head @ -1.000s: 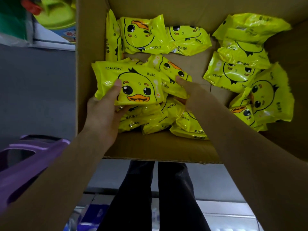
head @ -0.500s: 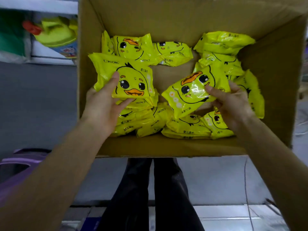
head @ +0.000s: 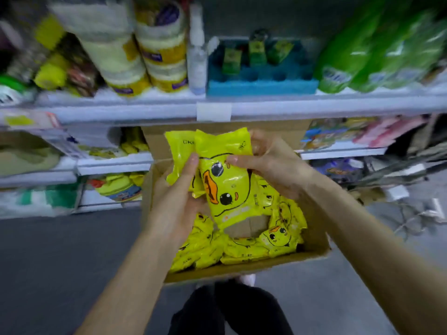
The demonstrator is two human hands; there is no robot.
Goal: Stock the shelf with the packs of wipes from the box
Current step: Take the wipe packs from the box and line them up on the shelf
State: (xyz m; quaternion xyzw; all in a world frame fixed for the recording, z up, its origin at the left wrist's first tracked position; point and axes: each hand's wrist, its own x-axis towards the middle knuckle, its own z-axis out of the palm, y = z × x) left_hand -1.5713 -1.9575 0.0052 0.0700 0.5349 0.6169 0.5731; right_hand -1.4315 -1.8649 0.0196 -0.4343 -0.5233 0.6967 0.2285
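Two yellow duck-print packs of wipes are lifted above the open cardboard box [head: 312,228]. My left hand [head: 174,204] grips the rear pack [head: 180,155] from below, thumb on its front. My right hand [head: 271,165] grips the front pack [head: 229,187] near its top, thumb across the duck's face. The two packs overlap and touch. Several more yellow packs [head: 244,247] lie in the box bottom. Beyond the box stand the shelves [head: 135,110], with similar yellow packs [head: 134,143] on a lower shelf at the left.
The upper shelf carries stacked tubs [head: 164,52], a clear bottle [head: 197,59], a blue display tray [head: 261,81] and green bags [head: 377,52]. Lower shelves hold mixed goods. Grey floor lies left of the box; my dark-trousered legs [head: 229,310] are below it.
Both hands have lifted their packs out of the box and brought them together. The view has swung up from the box to the shelves.
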